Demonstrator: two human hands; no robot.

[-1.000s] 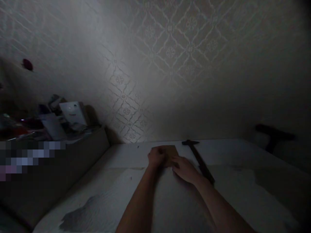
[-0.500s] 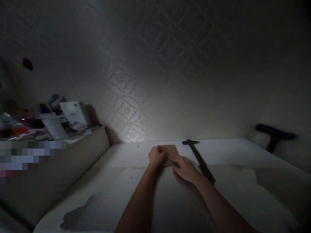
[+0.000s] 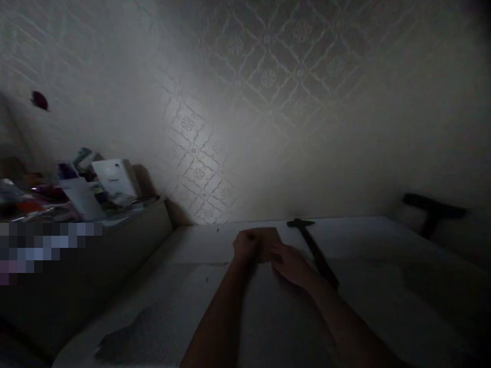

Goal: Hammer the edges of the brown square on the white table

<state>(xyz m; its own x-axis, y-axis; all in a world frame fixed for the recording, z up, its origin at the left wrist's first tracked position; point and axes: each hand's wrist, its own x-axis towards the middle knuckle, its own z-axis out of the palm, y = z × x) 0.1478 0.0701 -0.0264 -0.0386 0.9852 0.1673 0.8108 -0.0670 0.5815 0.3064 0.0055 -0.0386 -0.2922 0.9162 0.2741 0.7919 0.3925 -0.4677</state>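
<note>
My left hand is curled at the left edge of a flat brown rectangular sheet. In this dim light I cannot tell whether it pinches the sheet or only leans on it. My right hand lies loosely spread, its fingers resting on the sheet's near right corner and clasping nothing. The sheet looks matte and stiff, and it lies flat on the smooth white table, just right of centre in the frame. I count one sheet and one dark T-shaped tool, long-handled, lying just right of my right hand. At the left of the frame a ledge carries a jumble of boxes, among them one white box standing upright. Embossed diamond-pattern wallpaper fills the background.
</note>
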